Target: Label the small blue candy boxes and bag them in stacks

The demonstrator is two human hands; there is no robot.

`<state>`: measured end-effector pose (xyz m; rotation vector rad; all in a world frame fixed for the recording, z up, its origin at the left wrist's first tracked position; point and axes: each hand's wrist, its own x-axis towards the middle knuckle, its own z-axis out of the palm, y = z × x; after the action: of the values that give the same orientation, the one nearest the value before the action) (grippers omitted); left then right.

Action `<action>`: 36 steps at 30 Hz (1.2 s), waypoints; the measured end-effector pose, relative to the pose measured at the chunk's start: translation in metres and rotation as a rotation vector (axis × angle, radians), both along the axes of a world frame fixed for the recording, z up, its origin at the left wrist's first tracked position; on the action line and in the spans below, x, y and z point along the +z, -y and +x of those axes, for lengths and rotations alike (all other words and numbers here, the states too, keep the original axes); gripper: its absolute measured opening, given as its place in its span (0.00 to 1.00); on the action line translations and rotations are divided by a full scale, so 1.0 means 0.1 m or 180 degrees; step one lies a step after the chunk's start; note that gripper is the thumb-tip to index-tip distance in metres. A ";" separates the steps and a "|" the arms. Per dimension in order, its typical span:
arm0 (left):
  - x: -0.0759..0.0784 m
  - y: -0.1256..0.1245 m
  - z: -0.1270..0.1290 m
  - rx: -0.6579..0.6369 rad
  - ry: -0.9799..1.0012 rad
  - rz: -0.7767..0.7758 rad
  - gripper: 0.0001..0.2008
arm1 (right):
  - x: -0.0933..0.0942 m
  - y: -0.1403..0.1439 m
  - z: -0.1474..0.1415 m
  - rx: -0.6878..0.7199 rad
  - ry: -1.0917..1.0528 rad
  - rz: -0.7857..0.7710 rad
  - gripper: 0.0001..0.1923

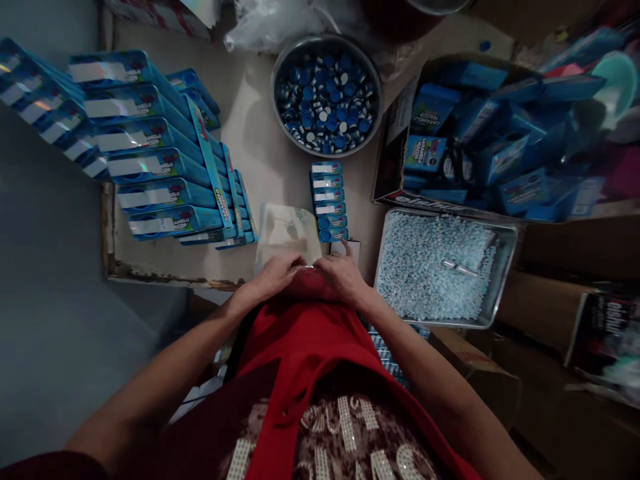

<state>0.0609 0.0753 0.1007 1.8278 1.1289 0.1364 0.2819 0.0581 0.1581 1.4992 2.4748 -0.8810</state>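
Note:
A clear plastic bag (289,230) lies flat at the near edge of the table, in front of my body. My left hand (281,272) has its fingers curled and pinches the near edge of the bag. My right hand (341,270) pinches the same edge a little to the right, its index finger raised. Between the two hands the bag's edge shines as a thin line. Just beyond my right hand stands a short row of small blue boxes (329,197), with a white card (353,249) at its near end.
Stacked blue candy boxes (150,143) fill the left side. A metal bowl (276,100) of blue caps stands at the back. On the right are a carton (395,143) of blue packs and a metal tray (509,267) of pale blue pieces, with a shiny metal item (460,268) on them.

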 end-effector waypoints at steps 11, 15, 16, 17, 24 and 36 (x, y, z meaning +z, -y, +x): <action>0.23 0.21 -0.09 0.0040 -0.0419 0.0824 0.05 | -0.20 0.02 0.10 -0.0428 -0.0661 -0.0943 0.16; 0.06 0.25 -0.09 -0.0086 -0.0353 0.0585 0.09 | -0.15 0.00 0.10 -0.0282 -0.0469 -0.0826 0.14; 0.01 0.24 -0.10 -0.0170 -0.0353 0.0530 0.10 | -0.13 0.00 0.08 -0.0234 -0.0338 -0.0769 0.14; -0.04 0.21 -0.10 -0.0243 -0.0345 0.0458 0.11 | -0.12 0.01 0.06 -0.0204 -0.0225 -0.0695 0.13; -0.05 0.08 -0.10 -0.0269 -0.0222 0.0134 0.12 | -0.17 0.05 -0.13 -0.0053 0.0006 -0.0226 0.14; -0.14 0.03 -0.27 -0.0297 -0.0190 0.0177 0.15 | -0.17 -0.06 -0.27 0.0012 -0.0104 -0.0083 0.15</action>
<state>0.0342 0.0720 0.0864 1.9414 1.0882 0.0598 0.2545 0.0643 0.1410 1.4834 2.4779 -0.9406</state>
